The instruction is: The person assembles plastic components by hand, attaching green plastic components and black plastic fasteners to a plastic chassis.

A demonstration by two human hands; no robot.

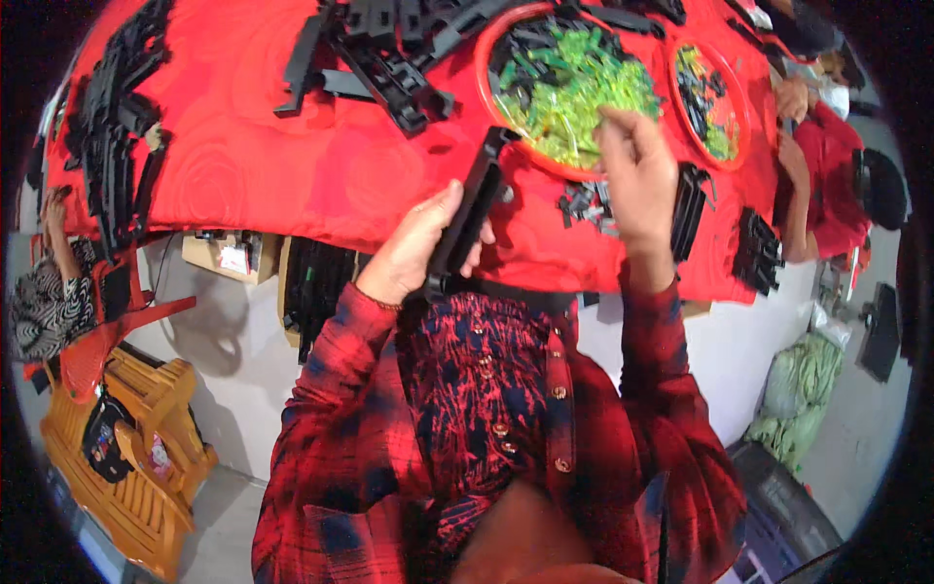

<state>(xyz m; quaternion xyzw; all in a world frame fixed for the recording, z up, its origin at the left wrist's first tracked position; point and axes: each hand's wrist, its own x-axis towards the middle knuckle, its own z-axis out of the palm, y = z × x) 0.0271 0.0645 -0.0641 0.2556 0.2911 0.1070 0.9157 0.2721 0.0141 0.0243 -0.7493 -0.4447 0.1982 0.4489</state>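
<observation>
My left hand (416,238) is wrapped round a long black plastic channel-shaped part (469,209), tilted with its far end near the rim of a red basin (488,86). The basin is heaped with small yellow-green pieces (593,92), with dark green and black ones at its far left side. Over the basin's near right side is my right hand (642,170), its fingers bent and drawn together. Whatever lies between those fingertips is too small to make out. A little pile of small grey pieces (584,204) lies on the cloth beside my right wrist.
Black plastic parts (375,58) are piled on the red tablecloth (243,165), with another stack (117,127) at the far left. A second red basin (744,117) holds mixed small pieces. Co-workers sit at the right and left edges. A wooden chair (136,467) stands lower left.
</observation>
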